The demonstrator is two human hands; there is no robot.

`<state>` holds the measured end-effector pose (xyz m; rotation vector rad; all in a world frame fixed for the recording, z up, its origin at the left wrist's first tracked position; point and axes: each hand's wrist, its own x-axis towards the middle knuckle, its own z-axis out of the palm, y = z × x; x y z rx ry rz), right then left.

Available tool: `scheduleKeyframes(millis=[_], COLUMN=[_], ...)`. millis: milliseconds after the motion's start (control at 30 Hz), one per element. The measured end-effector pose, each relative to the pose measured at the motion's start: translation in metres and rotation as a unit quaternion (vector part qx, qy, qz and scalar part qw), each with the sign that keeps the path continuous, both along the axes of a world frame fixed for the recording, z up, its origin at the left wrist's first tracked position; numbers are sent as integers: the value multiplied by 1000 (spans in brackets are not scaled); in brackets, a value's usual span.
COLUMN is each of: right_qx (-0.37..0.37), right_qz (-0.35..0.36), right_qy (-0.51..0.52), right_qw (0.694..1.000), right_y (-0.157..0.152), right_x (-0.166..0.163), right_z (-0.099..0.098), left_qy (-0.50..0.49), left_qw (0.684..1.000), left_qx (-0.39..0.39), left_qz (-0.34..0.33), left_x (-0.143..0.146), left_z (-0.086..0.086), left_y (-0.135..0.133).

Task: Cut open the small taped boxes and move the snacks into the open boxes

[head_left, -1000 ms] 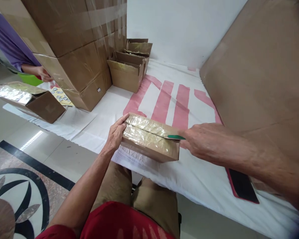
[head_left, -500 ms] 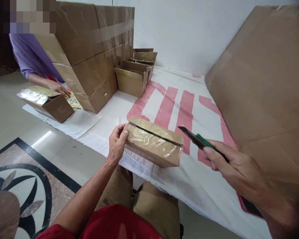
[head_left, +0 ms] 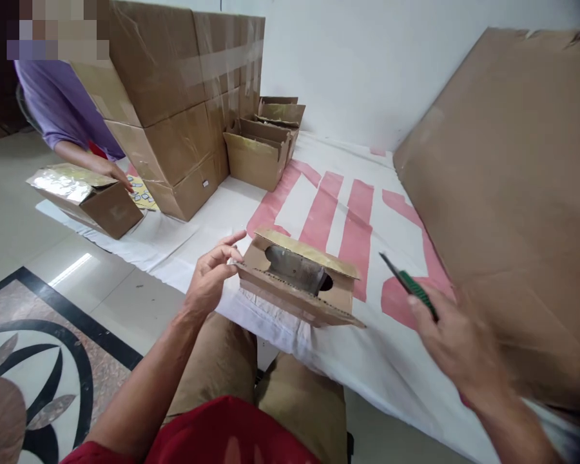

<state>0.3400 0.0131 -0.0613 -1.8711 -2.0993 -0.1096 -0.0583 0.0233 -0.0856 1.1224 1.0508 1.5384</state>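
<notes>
In front of me on the table's near edge stands a small cardboard box (head_left: 297,299), its top flaps parted. Through the gap a grey inner surface and dark rounded openings show; the rest of the inside is hidden. My left hand (head_left: 210,274) pinches the left corner of the near flap between thumb and fingers, the index finger stretched out. To the right of the box, my right hand (head_left: 457,341) is closed round the green handle of a utility knife (head_left: 413,290). Its blade points up and left, apart from the box.
A wall of stacked cartons (head_left: 174,122) rises at the left, with opened boxes (head_left: 256,154) behind it. Another small box (head_left: 89,200) sits at the table's left end, beside a co-worker's hand (head_left: 111,171). A large cardboard sheet or carton (head_left: 507,193) stands at the right.
The box's top flaps have come apart and its inside shows. My left hand has shifted to the near flap's corner. My right hand has moved slightly right and down with the knife.
</notes>
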Motion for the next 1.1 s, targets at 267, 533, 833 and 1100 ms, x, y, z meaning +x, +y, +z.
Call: scheduleKeyframes(millis=[267,533,833,1100], right_qx=[-37,-25,-237,-235], right_qz=[-30,273,167,171], right_qy=[-77,122,-186,-188], right_qw=[996,954,939,938], right_y=[-37,-8,54,67], right_x=[16,-105,-182,-191], right_z=[-85,46,51,49], left_qy=[302,583,743,675], left_qw=[952,738,529,691], left_qx=[49,268,372,258], left_qz=[-14,-211,-172,13], left_x=[-25,2,19,-8], left_z=[13,48,56,30], left_y=[-26,12,35,6])
